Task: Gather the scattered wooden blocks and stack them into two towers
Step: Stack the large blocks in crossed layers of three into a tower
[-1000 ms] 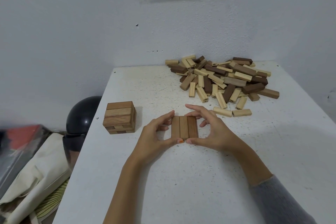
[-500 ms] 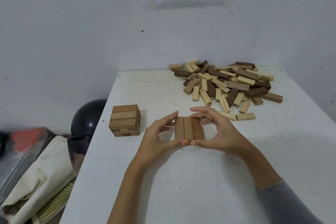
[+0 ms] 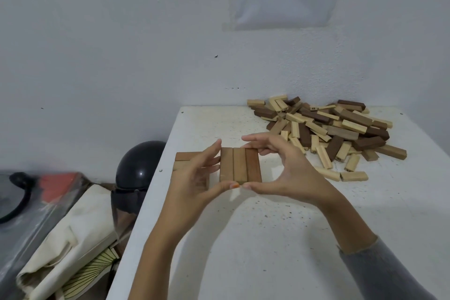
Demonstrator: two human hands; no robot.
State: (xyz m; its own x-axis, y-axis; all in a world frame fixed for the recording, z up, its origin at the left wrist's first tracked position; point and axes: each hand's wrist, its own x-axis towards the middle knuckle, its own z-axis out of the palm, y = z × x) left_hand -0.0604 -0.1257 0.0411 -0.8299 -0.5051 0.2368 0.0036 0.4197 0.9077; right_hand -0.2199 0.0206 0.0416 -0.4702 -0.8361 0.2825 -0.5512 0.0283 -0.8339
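The left hand (image 3: 194,178) and right hand (image 3: 287,170) pinch a row of three blocks (image 3: 239,164) by its ends, seemingly just above the table (image 3: 267,238), beside the short tower (image 3: 185,156). With an uneven squeeze the middle block can slip out, or the row can bump the tower.
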